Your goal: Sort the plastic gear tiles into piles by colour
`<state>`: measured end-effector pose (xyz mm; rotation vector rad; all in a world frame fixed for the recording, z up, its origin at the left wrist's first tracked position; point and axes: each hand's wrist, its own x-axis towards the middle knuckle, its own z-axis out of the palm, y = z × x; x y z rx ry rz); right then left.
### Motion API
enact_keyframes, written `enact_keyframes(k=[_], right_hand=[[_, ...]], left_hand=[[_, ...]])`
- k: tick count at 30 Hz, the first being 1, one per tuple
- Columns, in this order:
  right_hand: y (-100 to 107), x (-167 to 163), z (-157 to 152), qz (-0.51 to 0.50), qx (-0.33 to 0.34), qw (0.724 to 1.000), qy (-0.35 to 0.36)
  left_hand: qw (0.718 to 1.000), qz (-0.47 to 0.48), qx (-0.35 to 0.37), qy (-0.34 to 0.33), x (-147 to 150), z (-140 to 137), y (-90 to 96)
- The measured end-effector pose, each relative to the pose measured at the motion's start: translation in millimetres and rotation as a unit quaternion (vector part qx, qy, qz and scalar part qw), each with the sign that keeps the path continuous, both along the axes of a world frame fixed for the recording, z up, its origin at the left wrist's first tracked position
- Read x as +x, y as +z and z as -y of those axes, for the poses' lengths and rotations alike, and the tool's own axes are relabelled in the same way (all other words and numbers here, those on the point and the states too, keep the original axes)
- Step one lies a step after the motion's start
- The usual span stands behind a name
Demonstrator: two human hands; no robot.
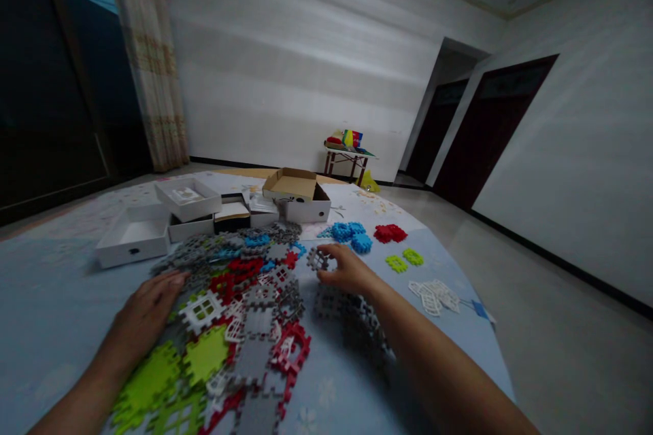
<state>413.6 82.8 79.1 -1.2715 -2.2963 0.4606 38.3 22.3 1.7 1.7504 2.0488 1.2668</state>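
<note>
My right fingers [334, 251] pinch a grey lattice piece [313, 259] right of the pile [259, 321]; likely light, stiff, best held by its rim. My left fingers [164, 285], outstretched, lie at the pile's left.

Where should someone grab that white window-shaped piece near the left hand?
The white window-shaped piece lies atop the pile, its notched rim largely exposed. Probably best to pinch that rim from the left, where the left hand is.
</note>
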Motion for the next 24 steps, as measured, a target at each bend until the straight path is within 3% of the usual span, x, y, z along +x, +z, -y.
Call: enact_keyframes(k=[5,8,12,19,24], right_hand=[[9.8,55.3,20.0,-0.019,0.022,0.999,-0.032],[12.5,62.7,27.9,-0.044,0.044,0.997,-0.047],[9.2,37.6,38.3,-0.046,0.053,0.998,-0.007],[-11.8,-24.4,48.5,0.082,0.044,0.985,0.144],[-17.6,-37.3,43.7,0.126,0.026,0.973,0.19]], left_hand=[[1.0,-0.009,-0.005,-0.003,0.1,-0.5,1.7],[1.0,-0.015,-0.018,0.003,-1.1,-1.8,1.5],[1.0,-0.008,-0.016,0.004,-0.9,-1.9,2.1],[1.0,-0.009,-0.015,-0.014,0.1,-0.5,2.8],[1.0,-0.008,-0.024,-0.01,1.4,1.7,5.4]])
